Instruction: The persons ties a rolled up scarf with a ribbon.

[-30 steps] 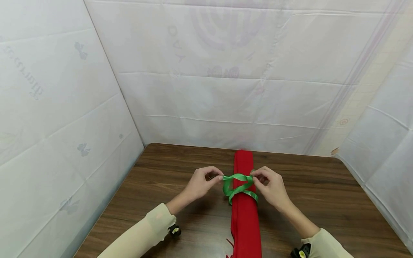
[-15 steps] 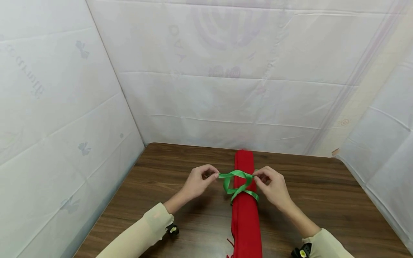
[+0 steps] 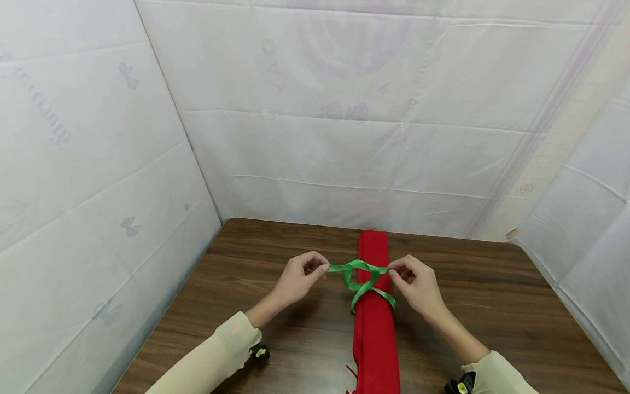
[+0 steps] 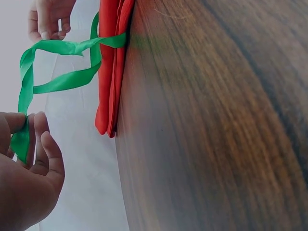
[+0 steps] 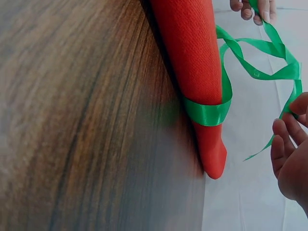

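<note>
One green ribbon [image 3: 365, 280] is looped around a long roll of red cloth [image 3: 375, 323] that lies lengthwise on the brown wooden table [image 3: 275, 328], pointing away from me toward the white sheeted backdrop [image 3: 344, 137]. The ribbon's ends cross above the roll in a loose half-knot. My left hand [image 3: 297, 278] pinches one end between thumb and forefinger just left of the roll; my right hand [image 3: 418, 284] pinches the other end just right of it, remaining fingers curled. I judge the ribbon light, limp and glossy, so likely slippery; the best hold is a firm pinch near the crossing. The cloth looks soft and should dent under a tight band. Cream sleeves [image 3: 216, 355] cover both forearms.
</note>
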